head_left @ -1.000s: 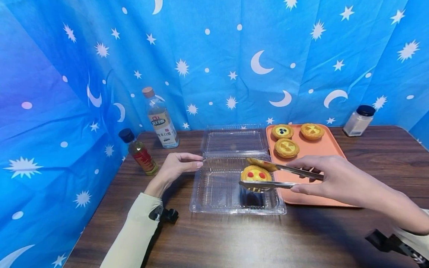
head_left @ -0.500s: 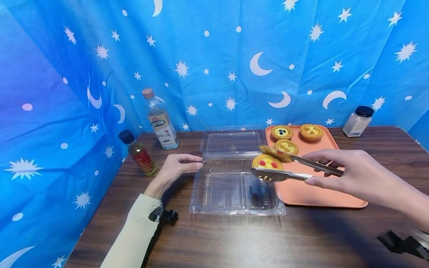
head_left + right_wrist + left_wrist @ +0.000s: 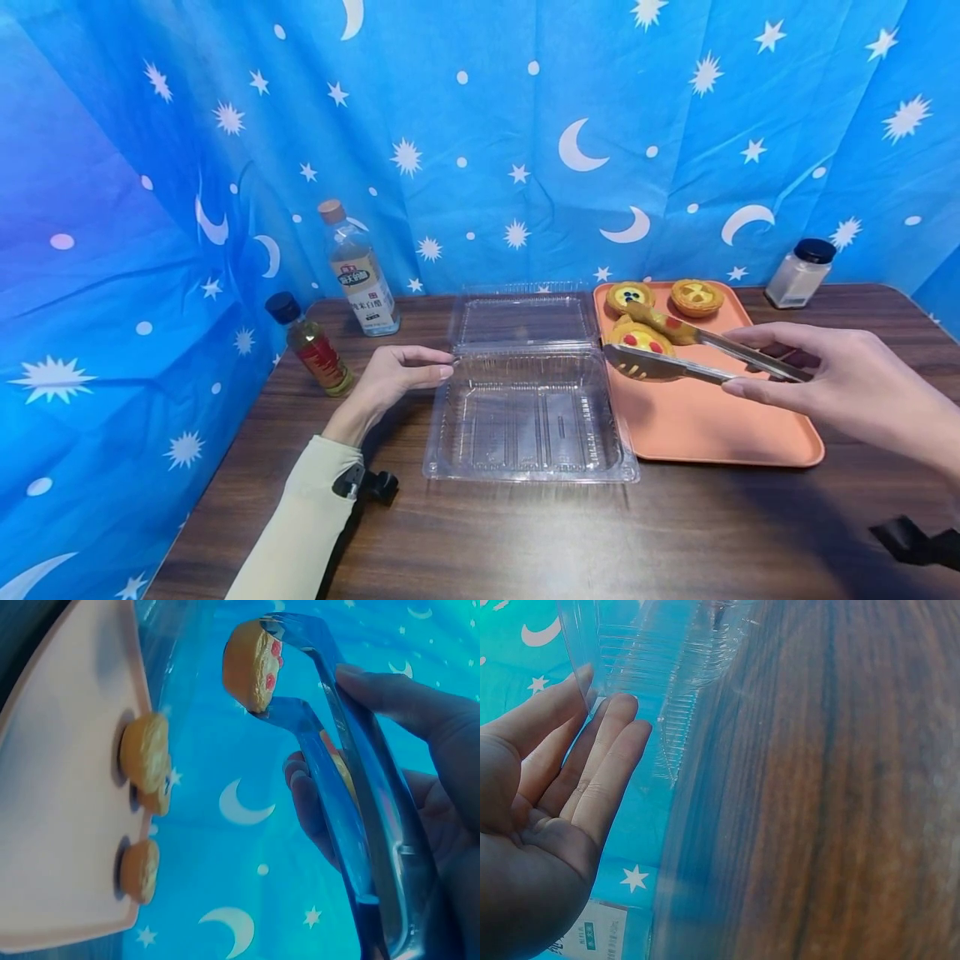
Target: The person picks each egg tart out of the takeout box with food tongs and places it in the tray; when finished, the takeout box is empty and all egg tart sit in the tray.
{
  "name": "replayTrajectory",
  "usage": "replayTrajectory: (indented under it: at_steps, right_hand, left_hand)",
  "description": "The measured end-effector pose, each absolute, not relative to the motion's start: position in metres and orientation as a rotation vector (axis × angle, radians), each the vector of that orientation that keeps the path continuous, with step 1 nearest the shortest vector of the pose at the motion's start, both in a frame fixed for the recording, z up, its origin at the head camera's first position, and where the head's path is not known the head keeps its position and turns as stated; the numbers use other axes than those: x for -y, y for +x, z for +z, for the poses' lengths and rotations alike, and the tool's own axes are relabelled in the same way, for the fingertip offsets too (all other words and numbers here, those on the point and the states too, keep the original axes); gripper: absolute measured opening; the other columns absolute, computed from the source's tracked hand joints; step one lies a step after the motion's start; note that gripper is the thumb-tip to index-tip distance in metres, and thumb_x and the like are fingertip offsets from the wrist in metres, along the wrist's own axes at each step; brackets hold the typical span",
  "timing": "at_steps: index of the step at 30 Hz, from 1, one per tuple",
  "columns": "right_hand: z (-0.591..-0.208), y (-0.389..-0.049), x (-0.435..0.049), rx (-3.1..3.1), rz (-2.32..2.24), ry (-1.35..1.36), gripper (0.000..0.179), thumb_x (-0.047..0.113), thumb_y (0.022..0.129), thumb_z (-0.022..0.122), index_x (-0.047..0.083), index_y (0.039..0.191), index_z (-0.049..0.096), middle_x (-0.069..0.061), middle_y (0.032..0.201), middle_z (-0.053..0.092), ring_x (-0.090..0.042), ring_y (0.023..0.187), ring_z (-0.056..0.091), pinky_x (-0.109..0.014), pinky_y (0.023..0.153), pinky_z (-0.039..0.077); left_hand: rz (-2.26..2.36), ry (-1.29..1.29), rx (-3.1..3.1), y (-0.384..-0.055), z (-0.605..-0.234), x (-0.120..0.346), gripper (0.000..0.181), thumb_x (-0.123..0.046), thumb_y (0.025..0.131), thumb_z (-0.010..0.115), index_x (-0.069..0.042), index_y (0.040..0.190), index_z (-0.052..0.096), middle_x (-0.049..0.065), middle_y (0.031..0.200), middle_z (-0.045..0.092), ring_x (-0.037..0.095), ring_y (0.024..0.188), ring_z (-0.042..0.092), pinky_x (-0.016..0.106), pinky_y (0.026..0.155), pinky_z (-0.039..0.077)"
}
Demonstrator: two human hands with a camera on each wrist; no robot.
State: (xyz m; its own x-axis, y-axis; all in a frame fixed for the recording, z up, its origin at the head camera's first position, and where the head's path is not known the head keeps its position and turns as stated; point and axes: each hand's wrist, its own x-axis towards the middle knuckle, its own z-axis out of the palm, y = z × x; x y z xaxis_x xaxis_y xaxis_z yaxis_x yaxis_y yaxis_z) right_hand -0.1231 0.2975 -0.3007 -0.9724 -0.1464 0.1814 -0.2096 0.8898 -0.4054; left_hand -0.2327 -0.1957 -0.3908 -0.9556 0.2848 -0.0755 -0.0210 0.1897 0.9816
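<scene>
My right hand [image 3: 832, 375] grips metal tongs [image 3: 697, 372], whose tips hold an egg tart with red berries [image 3: 637, 338]. That tart hangs above the orange tray [image 3: 720, 437], clear of it in the right wrist view. A tart with dark berries [image 3: 628, 293] and a plain egg tart [image 3: 697, 297] sit at the tray's far end. Another plain tart [image 3: 142, 746] shows in the right wrist view but is mostly covered in the head view. My left hand [image 3: 393, 377] pinches the left edge of a clear plastic container [image 3: 525, 433], which lies with its lid [image 3: 525, 321] folded back.
At the back left stand a clear bottle with a white label [image 3: 366, 287] and a smaller bottle with a red label [image 3: 321, 354]. A black-capped jar [image 3: 798, 275] is at the back right. A blue patterned cloth [image 3: 480, 167] hangs behind the wooden table [image 3: 525, 533].
My right hand has carried the tongs and the red-berry tart rightward and away from me, from over the container to over the tray. The left hand stays at the container's edge.
</scene>
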Motion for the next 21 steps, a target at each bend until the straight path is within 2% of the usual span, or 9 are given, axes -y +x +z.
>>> replayTrajectory:
  at_steps: [5,7,12,17,21]
  right_hand:
    - [-0.306,-0.127,-0.31,2.886,0.631,0.226,0.059,0.048,0.087,0.088,0.012,0.132,0.073,-0.014,0.103,0.074,-0.024,0.082,0.062,-0.03,0.058,0.043]
    - [-0.308,-0.129,-0.314,2.878,0.621,0.217,0.059,0.047,0.088,0.088,0.01,0.131,0.073,-0.017,0.108,0.075,-0.025,0.084,0.064,-0.03,0.059,0.045]
    - [-0.311,-0.133,-0.321,2.876,0.605,0.19,0.059,0.047,0.087,0.088,0.008,0.129,0.073,-0.014,0.103,0.075,-0.02,0.077,0.06,-0.029,0.056,0.042]
    - [-0.314,-0.137,-0.328,2.882,0.595,0.153,0.062,0.048,0.088,0.087,0.005,0.13,0.071,-0.017,0.102,0.074,-0.022,0.076,0.061,-0.032,0.057,0.043]
    - [-0.319,-0.14,-0.333,2.892,0.581,0.112,0.065,0.049,0.088,0.087,0.003,0.131,0.069,-0.014,0.096,0.072,-0.023,0.072,0.057,-0.032,0.055,0.041]
  left_hand:
    - [1.835,0.252,-2.231,-0.232,-0.391,0.196,0.027,-0.009,0.095,0.082,0.002,0.12,0.078,0.016,0.119,0.077,0.025,0.105,0.077,0.042,0.098,0.06]
    - [1.831,0.252,-2.235,-0.232,-0.392,0.196,0.027,-0.01,0.096,0.082,0.002,0.119,0.078,0.015,0.119,0.077,0.025,0.105,0.077,0.042,0.098,0.06]
    - [1.826,0.251,-2.239,-0.232,-0.391,0.196,0.028,-0.011,0.095,0.082,0.001,0.119,0.078,0.015,0.119,0.077,0.025,0.105,0.077,0.041,0.098,0.06]
    - [1.819,0.251,-2.247,-0.233,-0.391,0.196,0.028,-0.012,0.095,0.083,0.001,0.119,0.078,0.015,0.119,0.077,0.025,0.105,0.077,0.042,0.098,0.06]
    - [1.819,0.25,-2.243,-0.233,-0.391,0.196,0.027,-0.012,0.095,0.083,0.001,0.119,0.078,0.015,0.119,0.077,0.025,0.105,0.077,0.041,0.098,0.06]
